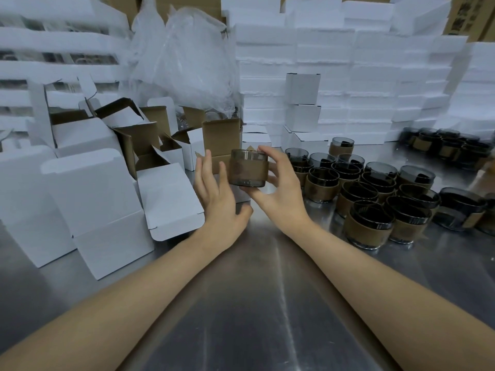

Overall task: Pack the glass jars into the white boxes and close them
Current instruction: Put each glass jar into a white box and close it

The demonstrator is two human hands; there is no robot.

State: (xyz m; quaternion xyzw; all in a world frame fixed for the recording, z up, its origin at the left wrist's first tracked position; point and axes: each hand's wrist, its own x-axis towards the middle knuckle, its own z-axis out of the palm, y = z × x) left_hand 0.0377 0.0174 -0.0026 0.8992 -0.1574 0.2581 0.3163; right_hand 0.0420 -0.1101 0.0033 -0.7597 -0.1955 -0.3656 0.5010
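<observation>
A smoky glass jar [248, 168] with a brown paper band is held upright above the steel table, my right hand [281, 188] gripping it from the right side and underneath. My left hand [218, 199] is beside the jar's left side, fingers spread, touching or nearly touching it. Just behind the jar stands an open white box [222, 140] with a brown inside, its flap raised. Several more banded jars [375, 194] stand grouped on the table to the right.
Open empty white boxes [101, 199] crowd the left of the steel table [254, 303]. Closed white boxes [302, 103] are stacked high behind and to the right. A clear plastic bag [184, 57] sits at the back. More dark jars [450, 148] stand far right.
</observation>
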